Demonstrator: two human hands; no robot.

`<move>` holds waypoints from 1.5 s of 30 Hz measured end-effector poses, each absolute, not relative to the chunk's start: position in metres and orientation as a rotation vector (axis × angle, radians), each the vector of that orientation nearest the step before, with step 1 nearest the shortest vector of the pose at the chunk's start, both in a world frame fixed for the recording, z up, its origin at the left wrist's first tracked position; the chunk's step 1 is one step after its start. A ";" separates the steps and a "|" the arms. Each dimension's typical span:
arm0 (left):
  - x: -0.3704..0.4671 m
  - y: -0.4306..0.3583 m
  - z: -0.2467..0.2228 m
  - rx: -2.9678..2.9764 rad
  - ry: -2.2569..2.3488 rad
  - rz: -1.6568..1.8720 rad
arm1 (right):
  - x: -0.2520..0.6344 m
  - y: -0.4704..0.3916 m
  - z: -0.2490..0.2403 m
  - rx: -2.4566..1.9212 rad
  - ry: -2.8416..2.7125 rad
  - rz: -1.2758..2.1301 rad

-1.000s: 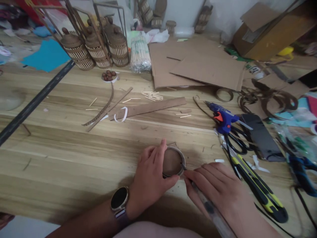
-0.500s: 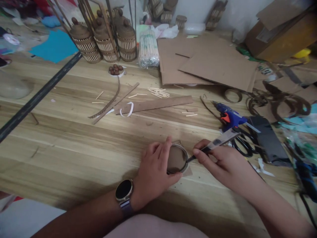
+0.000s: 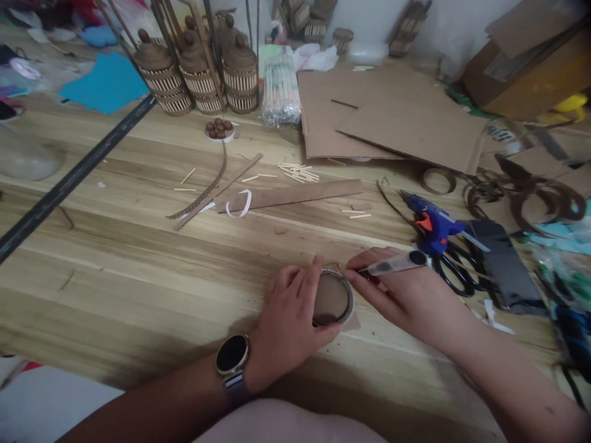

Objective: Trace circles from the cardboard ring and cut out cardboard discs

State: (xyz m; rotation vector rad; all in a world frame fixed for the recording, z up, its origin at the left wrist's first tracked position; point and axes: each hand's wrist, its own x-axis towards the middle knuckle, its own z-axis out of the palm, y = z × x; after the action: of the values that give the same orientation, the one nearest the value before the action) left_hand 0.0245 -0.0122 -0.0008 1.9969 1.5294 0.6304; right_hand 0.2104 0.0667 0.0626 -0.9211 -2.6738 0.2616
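Outlining apparently underway: my left fingers [image 3: 310, 288] grip a round brown cardboard ring [image 3: 351, 301] on flat brown cardboard [image 3: 353, 323], not yet trimmed; my right fingers [image 3: 373, 296] pinch a clear-barrelled black pen [image 3: 394, 265] by the ring's far-right rim.

You sat at a broad wooden table [image 3: 138, 277], its pale yellowish top streaked with darker grain that ran mostly from side to side. A dark strip [image 3: 78, 175] cut slantwise across its left part. Beyond the far edge, you faced a plain, whitish wall [image 3: 364, 21], seen only in part. Past the table's near left corner showed a pale surface [image 3: 60, 406], perhaps floor. Your light was soft and rather dim, with broad shadow along the near edge.
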 end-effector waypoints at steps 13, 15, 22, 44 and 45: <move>0.025 -0.014 -0.004 1.989 1.528 0.651 | 0.228 0.037 0.054 -0.832 -2.680 0.164; 0.025 -0.013 -0.003 1.994 1.529 0.650 | 0.228 0.026 0.052 -0.775 -2.735 0.049; 0.027 -0.012 0.000 1.954 1.543 0.615 | 0.223 0.008 0.058 -0.874 -2.627 0.136; 0.025 -0.011 -0.001 1.970 1.534 0.609 | 0.218 0.049 0.056 -0.994 -2.647 0.193; 0.025 -0.011 -0.001 1.971 1.537 0.607 | 0.217 0.051 0.056 -0.983 -2.648 0.173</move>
State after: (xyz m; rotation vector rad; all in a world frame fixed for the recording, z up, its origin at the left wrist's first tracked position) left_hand 0.0254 -0.0115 -0.0012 1.9709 1.5370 0.6068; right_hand 0.2167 0.0510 0.0556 -0.9825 -2.6482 0.1733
